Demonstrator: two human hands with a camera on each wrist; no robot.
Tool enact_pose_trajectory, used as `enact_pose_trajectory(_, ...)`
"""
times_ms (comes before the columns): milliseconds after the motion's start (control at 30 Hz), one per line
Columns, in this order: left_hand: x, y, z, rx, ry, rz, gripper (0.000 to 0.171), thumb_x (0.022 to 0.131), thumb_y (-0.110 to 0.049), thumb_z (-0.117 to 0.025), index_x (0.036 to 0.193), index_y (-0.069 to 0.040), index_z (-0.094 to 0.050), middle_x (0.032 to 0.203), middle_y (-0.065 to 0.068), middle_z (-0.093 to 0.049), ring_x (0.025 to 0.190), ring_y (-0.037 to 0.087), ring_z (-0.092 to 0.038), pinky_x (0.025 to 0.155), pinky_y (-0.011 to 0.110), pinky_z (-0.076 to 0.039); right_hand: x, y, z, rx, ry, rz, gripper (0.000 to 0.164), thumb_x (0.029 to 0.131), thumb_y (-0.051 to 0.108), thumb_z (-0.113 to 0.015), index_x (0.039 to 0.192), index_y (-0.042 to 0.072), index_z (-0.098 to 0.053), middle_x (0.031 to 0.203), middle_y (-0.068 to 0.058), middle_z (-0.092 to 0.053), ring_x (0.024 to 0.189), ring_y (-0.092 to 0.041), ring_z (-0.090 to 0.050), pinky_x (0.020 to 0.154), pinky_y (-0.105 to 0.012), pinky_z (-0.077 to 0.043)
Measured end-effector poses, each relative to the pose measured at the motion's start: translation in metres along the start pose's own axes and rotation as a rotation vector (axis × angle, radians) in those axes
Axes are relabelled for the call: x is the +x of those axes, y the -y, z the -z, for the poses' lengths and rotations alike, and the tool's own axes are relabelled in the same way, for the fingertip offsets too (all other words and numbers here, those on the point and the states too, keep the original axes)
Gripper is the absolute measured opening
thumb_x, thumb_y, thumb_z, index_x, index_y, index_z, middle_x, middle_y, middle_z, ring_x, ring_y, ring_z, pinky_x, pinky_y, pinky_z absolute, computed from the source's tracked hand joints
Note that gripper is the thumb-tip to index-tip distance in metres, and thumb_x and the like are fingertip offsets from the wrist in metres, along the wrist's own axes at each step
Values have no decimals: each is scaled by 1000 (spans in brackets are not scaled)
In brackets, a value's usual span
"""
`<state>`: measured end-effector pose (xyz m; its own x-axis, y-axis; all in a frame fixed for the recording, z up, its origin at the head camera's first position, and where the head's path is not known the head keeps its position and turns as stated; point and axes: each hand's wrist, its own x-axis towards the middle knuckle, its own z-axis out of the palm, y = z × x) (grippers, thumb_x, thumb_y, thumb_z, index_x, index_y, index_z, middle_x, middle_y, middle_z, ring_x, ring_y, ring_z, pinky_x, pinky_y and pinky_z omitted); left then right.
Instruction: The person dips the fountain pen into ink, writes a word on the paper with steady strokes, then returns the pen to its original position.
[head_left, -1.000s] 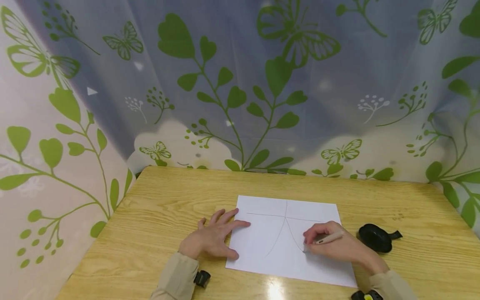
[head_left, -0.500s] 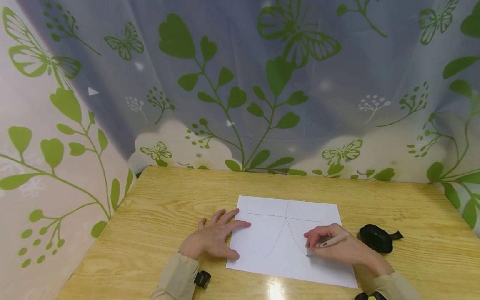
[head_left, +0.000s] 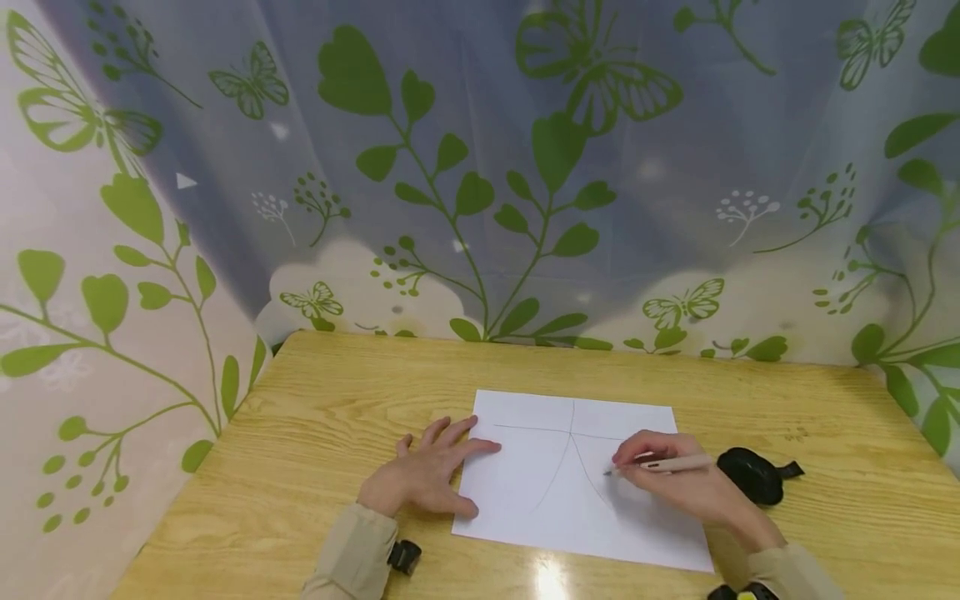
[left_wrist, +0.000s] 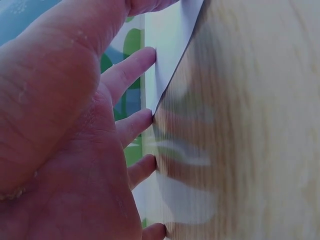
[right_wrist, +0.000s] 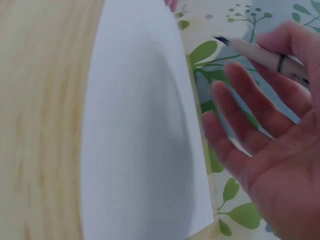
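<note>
A white sheet of paper [head_left: 517, 492] lies on the wooden table, marked with thin drawn lines: a short vertical, a long horizontal and two curves spreading downward from where they cross. My left hand [head_left: 423, 479] rests spread over the paper's left edge; in the left wrist view its fingertips [left_wrist: 147, 56] press at the sheet and the wood. My right hand [head_left: 675, 483] pinches a light-coloured pen [head_left: 678, 463] over the right half of the sheet. In the right wrist view the dark pen tip is raised off the paper, and the other fingers [right_wrist: 250, 95] are loosely bent.
A black oval case [head_left: 750, 477] with a short strap sits on the table [head_left: 360, 375] just right of the right hand. Behind and at the left hangs a curtain [head_left: 480, 167] printed with green leaves and butterflies. Black straps with small devices circle both wrists.
The right curve grew slightly longer downward; then my right hand lifted the pen from its lower end and moved up a little. The left hand has stayed in place.
</note>
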<state>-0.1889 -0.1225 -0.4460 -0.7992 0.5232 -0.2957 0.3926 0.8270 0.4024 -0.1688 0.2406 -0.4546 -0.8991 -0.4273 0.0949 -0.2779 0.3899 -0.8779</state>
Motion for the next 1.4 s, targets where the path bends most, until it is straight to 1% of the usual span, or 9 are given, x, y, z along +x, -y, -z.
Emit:
enact_pose_trajectory(167, -2, 0, -1, 1, 3, 15, 75, 76, -50, -69, 141, -47, -33, 160, -4, -8, 147, 33, -6, 100, 77, -10, -4, 9, 3, 44, -134, 70, 8, 89, 12, -64, 95, 8, -68, 88, -5, -64, 77, -16, -63, 62, -29, -53)
enact_pose_trajectory(400, -2, 5, -2, 20, -50, 6, 75, 78, -51, -67, 143, -44, -31, 161, -2, -7, 146, 31, -11, 101, 74, -13, -16, 21, 14, 46, -195, -91, 20, 90, 21, -63, 100, 4, -67, 88, -12, -69, 74, -22, -68, 65, -35, -57)
enact_pose_trajectory(533, 0, 9, -1, 25, -84, -14, 74, 79, -49, -66, 144, -42, -33, 161, -3, -7, 145, 31, -15, 99, 73, -17, -24, 16, 17, 29, -188, -95, 19, 90, 19, -63, 101, 3, -66, 87, -14, -70, 74, -21, -68, 64, -34, -56)
enact_pose_trajectory(733, 3, 13, 0, 43, -84, -15, 74, 79, -49, -65, 145, -41, -32, 160, -8, -12, 143, 29, -16, 98, 67, -20, -37, 10, 21, 13, -221, -126, 19, 90, 18, -64, 101, 2, -64, 88, -10, -72, 75, -20, -67, 62, -32, -56)
enact_pose_trajectory(933, 4, 16, -2, 39, -79, -14, 74, 79, -49, -63, 145, -43, -30, 160, -10, -14, 144, 29, -15, 100, 66, -18, -50, 9, 26, 18, -372, -129, 21, 86, 12, -68, 103, 0, -63, 86, 0, -72, 71, -16, -67, 59, -31, -56)
enact_pose_trajectory(1033, 5, 16, -2, 34, -84, -23, 73, 80, -48, -62, 146, -41, -31, 159, -9, -15, 144, 30, -16, 100, 68, -18, -58, 10, 32, 32, -447, -177, 26, 86, 12, -68, 107, -2, -61, 87, 6, -72, 73, -11, -69, 60, -28, -56)
enact_pose_trajectory(1133, 6, 17, -2, 29, -88, -35, 72, 81, -46, -61, 146, -40, -31, 159, -8, -15, 144, 31, -16, 100, 69, -17, -66, 10, 39, 19, -501, -223, 28, 87, 14, -67, 109, -2, -61, 89, 5, -73, 76, -11, -70, 61, -27, -56)
enact_pose_trajectory(1233, 6, 17, -1, 19, -87, -45, 70, 82, -45, -61, 146, -38, -32, 160, -7, -15, 144, 33, -16, 100, 70, -17, -74, 9, 47, -74, -553, -255, 27, 89, 20, -65, 108, 0, -63, 86, 7, -73, 74, -9, -69, 58, -27, -55)
enact_pose_trajectory(1400, 6, 17, -1, 16, -81, -44, 68, 84, -44, -60, 146, -37, -32, 160, -7, -13, 144, 32, -16, 101, 69, -17, -84, 6, 59, -41, -675, -260, 26, 88, 17, -66, 104, -3, -65, 81, 10, -74, 69, -12, -68, 55, -25, -54)
